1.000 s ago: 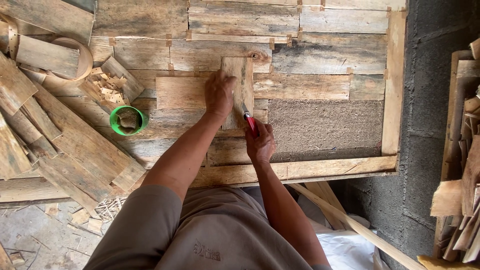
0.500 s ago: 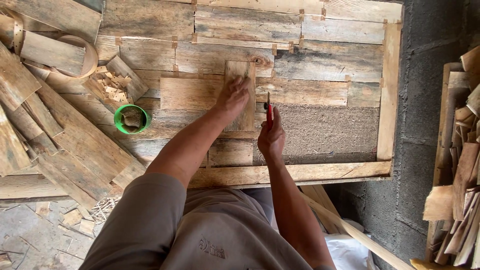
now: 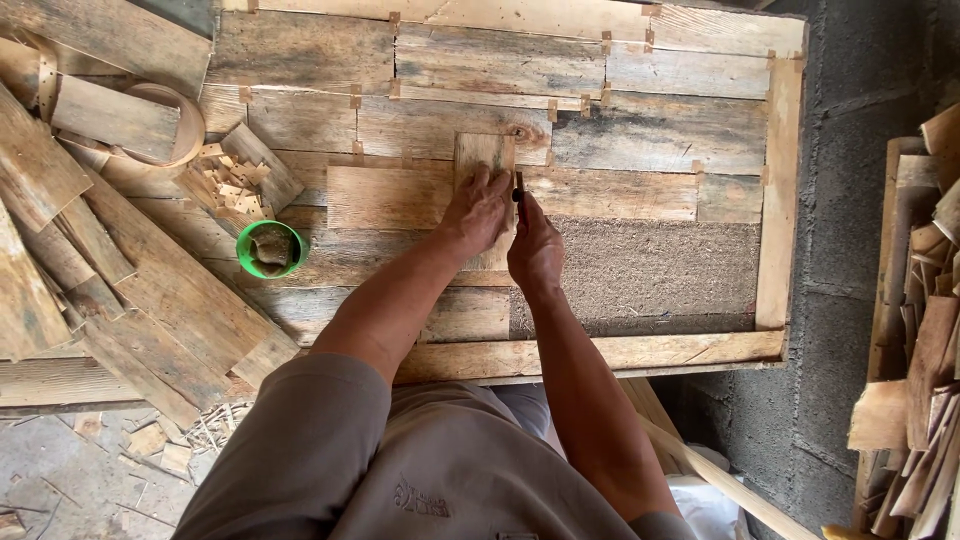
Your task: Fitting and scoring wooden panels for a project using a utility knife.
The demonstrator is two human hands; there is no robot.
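Both hands meet near the middle of a large wooden frame (image 3: 778, 190) that lies flat and is partly filled with weathered boards. The left hand (image 3: 478, 208) lies palm-down, fingers spread and slightly bent, pressing on a short, narrow piece of wood (image 3: 484, 155) that stands upright in the picture across the longer boards. That small board is pale grey-brown, rough-grained, with a dark knot just to its right on the neighbouring plank. The right hand (image 3: 535, 250) is closed in a loose fist around a thin dark marking tool (image 3: 518, 190), which looks like a pencil or pen; its tip is at the right edge of the small board, just beside the left hand's fingers.

To the right of the hands, a bare patch of coarse grey-brown backing (image 3: 650, 270) shows inside the frame where no boards lie. The planks around it differ in tone from grey to warm tan, and small wooden tabs sit at several joints.

Left of the frame, a green round cup (image 3: 268, 249) rests on stacked planks, near a heap of small wood chips (image 3: 232, 186). Loose offcuts (image 3: 60, 250) pile up at the far left, and more scrap wood (image 3: 925, 400) leans at the right edge beside a grey block wall.
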